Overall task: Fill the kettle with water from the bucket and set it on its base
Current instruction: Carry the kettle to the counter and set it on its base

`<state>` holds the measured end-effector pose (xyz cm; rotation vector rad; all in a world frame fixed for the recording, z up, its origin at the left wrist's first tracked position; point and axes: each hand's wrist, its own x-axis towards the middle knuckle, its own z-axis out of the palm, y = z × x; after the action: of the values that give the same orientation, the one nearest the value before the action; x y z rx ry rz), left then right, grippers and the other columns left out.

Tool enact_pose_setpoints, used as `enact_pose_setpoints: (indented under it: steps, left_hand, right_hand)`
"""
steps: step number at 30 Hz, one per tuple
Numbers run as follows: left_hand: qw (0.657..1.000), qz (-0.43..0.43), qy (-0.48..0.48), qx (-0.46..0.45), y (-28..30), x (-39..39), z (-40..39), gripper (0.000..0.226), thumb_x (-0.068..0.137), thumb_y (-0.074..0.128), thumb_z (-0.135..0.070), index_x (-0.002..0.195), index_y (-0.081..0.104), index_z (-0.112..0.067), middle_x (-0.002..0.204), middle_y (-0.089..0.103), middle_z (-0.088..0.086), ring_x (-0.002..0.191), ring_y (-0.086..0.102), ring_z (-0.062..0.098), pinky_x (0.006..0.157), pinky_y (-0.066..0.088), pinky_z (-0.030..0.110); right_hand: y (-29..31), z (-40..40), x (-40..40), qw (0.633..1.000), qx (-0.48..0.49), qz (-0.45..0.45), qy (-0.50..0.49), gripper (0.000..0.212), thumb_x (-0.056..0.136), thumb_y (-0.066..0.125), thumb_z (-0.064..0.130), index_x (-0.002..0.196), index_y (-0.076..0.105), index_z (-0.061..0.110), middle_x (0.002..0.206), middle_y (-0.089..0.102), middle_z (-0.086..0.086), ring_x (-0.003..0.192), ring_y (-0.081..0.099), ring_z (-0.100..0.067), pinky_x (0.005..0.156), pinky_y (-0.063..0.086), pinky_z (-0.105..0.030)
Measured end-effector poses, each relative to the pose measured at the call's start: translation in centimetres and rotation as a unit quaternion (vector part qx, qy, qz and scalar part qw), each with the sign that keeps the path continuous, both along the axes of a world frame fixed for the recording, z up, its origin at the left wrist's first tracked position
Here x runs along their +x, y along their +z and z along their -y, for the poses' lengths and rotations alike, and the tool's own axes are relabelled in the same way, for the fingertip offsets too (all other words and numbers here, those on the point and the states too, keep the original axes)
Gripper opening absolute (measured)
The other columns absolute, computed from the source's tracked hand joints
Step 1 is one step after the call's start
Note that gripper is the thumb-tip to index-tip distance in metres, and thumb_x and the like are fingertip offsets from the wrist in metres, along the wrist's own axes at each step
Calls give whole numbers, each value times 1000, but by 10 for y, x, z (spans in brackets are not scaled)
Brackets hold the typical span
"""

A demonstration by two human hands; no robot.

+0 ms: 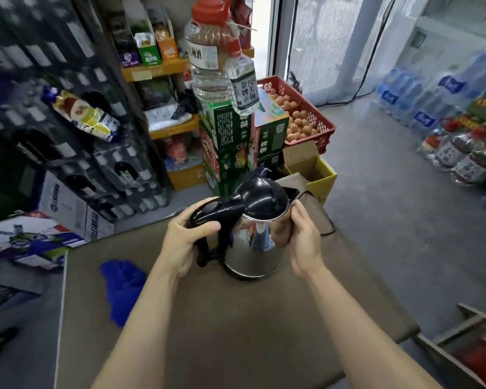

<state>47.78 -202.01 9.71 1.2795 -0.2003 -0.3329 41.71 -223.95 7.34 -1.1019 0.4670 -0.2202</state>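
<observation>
Kettle first: the shiny steel kettle with black plastic lid and handle (253,240) stands upright near the middle of the brown tabletop (236,332), and everything else is best placed from it. The left hand (184,240) has its grip wrapped around the black handle, thumb lying along the top, fingers curled under; the right hand (298,234) presses its fingers against the steel wall on the far side from the handle, just below the lid's rim, steadying the body. Both forearms reach forward from below, wrists slightly bent inward toward the kettle. The lid looks closed; a dark cord (327,228) trails off just behind the kettle's right side; whether the base sits underneath I cannot tell. A crumpled blue cloth (121,287) lies on the tabletop to the kettle's left, apart from it. No bucket is in view. My judgement: the lid needs opening before any filling; the handle hand should take the weight, the other hand freeing the lid; lift straight up so the cord is not dragged.
</observation>
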Motion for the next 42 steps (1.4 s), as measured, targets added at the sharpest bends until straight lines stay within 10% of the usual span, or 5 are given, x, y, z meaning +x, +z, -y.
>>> enact_pose_setpoints:
  steps: [5,9,13,28,42]
  left_hand:
    - [999,-22,-27,3,-16,10,0,63,59,85,-11,120,69,-14,119,70,7,109,65,21,82,51,24]
    - [999,-33,-3,-11,-27,14,-11,60,60,83,-11,119,70,-17,117,70,4,108,64,19,83,51,25]
    - [999,-38,24,-22,-33,18,-21,56,62,80,-13,117,71,-19,118,69,4,109,63,20,88,51,27]
    - [991,-82,97,47,-14,-30,-10,49,72,78,-26,113,60,-5,111,65,11,102,60,22,99,42,57]
    - [986,-112,125,-28,-28,-26,-6,38,77,73,-7,112,58,-5,112,67,15,105,64,28,94,49,44]
  right_hand:
    - [-8,4,8,1000,5,-22,-3,40,107,35,14,144,51,10,145,58,-8,134,52,-20,115,39,-41]
    - [-10,-2,20,1000,-3,-2,29,47,106,36,15,98,78,34,104,76,16,100,68,1,98,48,-32]
    - [-1,-7,26,997,-33,13,75,31,105,38,16,120,65,12,124,68,-14,114,61,-19,110,40,-47]
    - [9,0,6,990,-81,11,118,34,106,40,19,132,61,14,130,67,-10,128,57,-27,116,35,-50]
    - [5,10,9,981,-101,-10,164,36,106,42,21,138,56,15,137,64,-6,131,55,-20,117,35,-48]
